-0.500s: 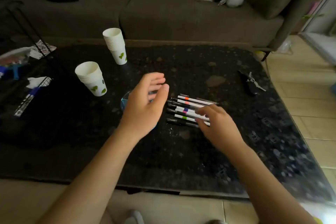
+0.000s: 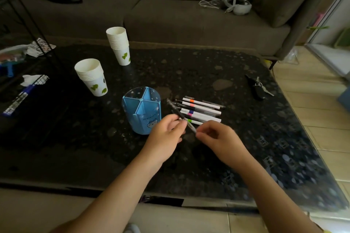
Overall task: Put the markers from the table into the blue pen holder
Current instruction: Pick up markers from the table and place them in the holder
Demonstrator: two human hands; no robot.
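**Head view: both hands on one dark marker beside the holder**

Head view, we see the left hand (image 2: pixel 164 134) and right hand (image 2: pixel 217 138) meeting just in front of the marker row (image 2: pixel 200 110). Both pinch the same dark marker (image 2: pixel 179 112): left fingers closed round its middle, right thumb and forefinger closed on its near end. It is tilted, far tip up toward the holder (image 2: pixel 141 111), off the table (image 2: pixel 189 66).

Holder stands upright, left of the row, just beside the left hand. We see its compartments from above; contents too dark to tell.

The other markers lie flat, side by side, right of the holder; we spot orange, pink-and-blue and green bands.

Two paper cup stacks (image 2: pixel 92 76) (image 2: pixel 119 44) stand farther left and back. Keys (image 2: pixel 257 86) lie well right. Sofa (image 2: pixel 170 15) behind.
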